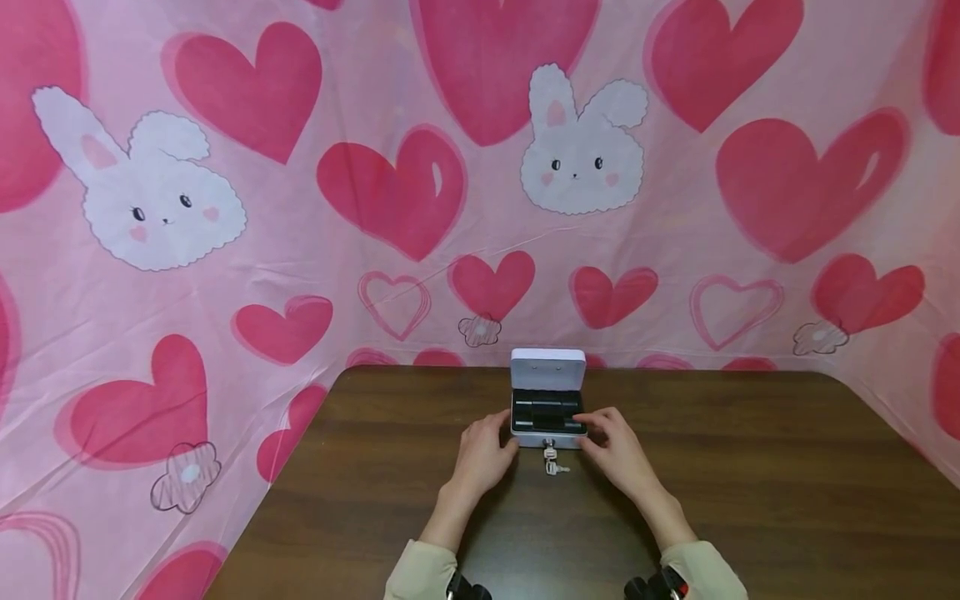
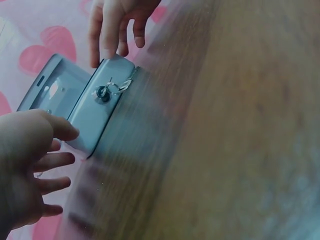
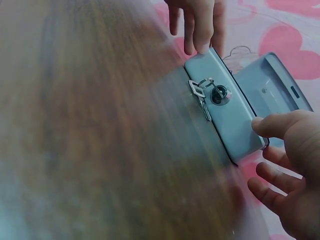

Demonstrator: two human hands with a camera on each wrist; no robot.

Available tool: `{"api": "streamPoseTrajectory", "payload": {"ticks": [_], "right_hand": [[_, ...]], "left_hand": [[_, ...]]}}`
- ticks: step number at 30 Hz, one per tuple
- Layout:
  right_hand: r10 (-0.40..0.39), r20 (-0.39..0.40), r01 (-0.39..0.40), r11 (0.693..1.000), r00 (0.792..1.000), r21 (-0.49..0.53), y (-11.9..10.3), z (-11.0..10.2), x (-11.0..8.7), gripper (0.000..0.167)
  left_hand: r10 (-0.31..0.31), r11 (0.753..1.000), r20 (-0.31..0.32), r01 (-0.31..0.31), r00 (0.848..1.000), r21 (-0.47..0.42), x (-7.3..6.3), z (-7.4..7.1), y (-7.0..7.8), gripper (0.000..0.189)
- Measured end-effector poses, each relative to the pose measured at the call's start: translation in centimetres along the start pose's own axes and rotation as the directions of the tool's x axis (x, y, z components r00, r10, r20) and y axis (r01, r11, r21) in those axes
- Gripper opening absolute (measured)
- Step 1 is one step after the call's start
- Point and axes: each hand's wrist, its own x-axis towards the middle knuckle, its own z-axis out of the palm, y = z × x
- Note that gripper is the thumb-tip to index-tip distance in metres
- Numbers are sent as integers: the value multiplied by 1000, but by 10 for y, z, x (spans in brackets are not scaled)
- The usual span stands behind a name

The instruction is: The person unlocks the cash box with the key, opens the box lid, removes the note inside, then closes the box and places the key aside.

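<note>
A small light metal cash box (image 1: 529,440) stands at the table's far side with its lid (image 1: 548,370) raised. A black compartment tray (image 1: 546,410) fills it. A key ring with keys (image 3: 200,95) hangs from the front lock (image 3: 220,95). My left hand (image 1: 483,454) is at the box's left side, its thumb at the front corner and the other fingers loosely spread. At the right side is my right hand (image 1: 618,450), its thumb by the front corner and its index finger over the tray's right edge. The right index fingertip is hidden in the right wrist view.
The box stands on a dark brown wooden table (image 1: 345,500), near its far edge. Behind the table hangs a pink cloth (image 1: 495,225) with hearts and rabbit faces. Dark wrist devices (image 1: 652,586) sit at both beige sleeves (image 1: 705,571).
</note>
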Motion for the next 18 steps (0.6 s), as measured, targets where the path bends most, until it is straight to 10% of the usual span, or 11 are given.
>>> {"api": "streamPoseTrajectory", "payload": {"ticks": [18], "right_hand": [[-11, -26, 10, 999, 1000, -36, -1, 4, 4, 10]], "left_hand": [[-18, 998, -45, 15, 999, -62, 1, 0, 2, 34]]}}
